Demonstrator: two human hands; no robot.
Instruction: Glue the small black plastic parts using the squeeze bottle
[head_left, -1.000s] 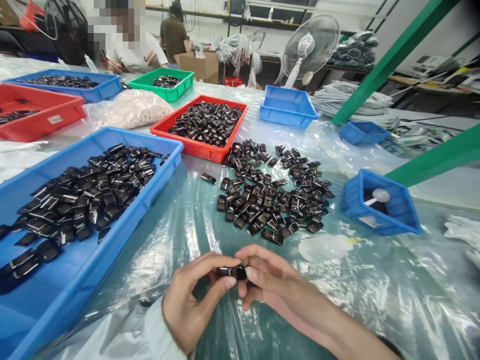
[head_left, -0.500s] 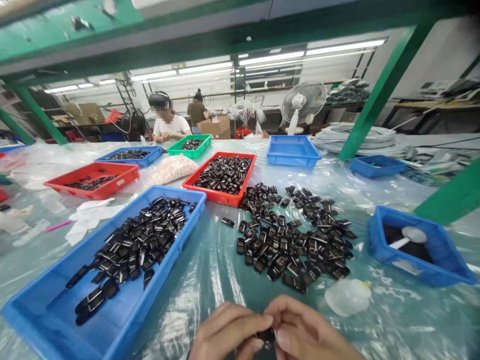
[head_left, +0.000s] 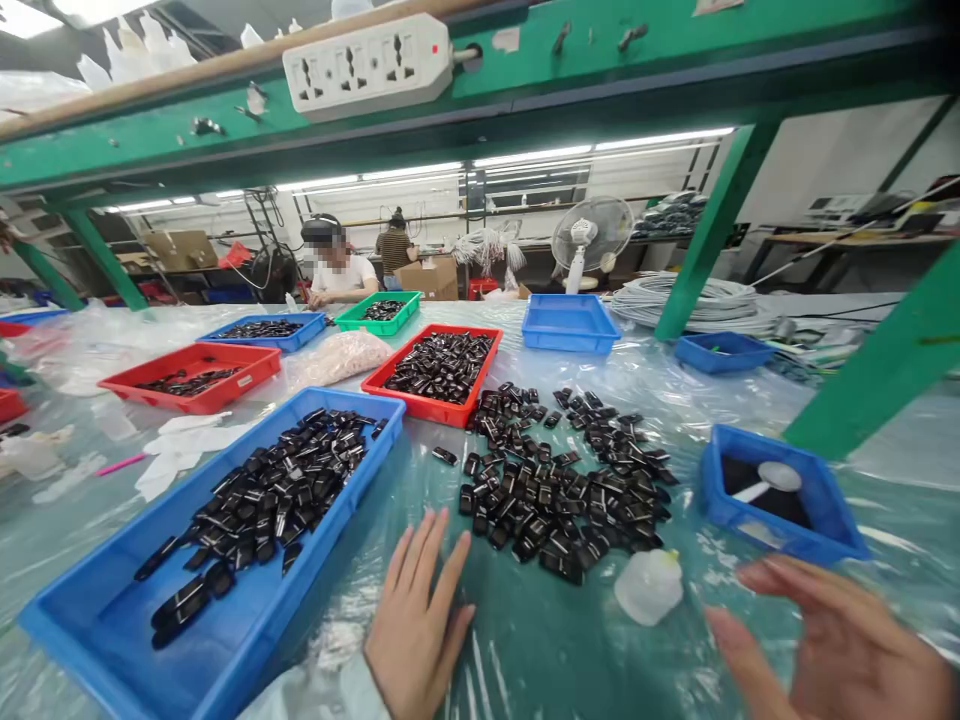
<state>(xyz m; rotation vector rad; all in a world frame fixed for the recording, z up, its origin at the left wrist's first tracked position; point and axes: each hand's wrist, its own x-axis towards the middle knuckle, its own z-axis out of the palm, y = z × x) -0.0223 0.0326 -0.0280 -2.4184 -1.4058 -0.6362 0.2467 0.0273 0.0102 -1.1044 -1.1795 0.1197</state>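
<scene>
In the head view, my right hand's fingers [head_left: 757, 650] are parted, gripping nothing; the blue bin with the scoop [head_left: 780, 475] lies just beyond them, its handle slanting toward the loose black pieces [head_left: 555, 490]. My left hand [head_left: 420, 620] lies flat, empty.

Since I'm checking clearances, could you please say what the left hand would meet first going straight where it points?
Probably the lone black piece lying before the red tray, though how high the left hand sits is unclear.
</scene>
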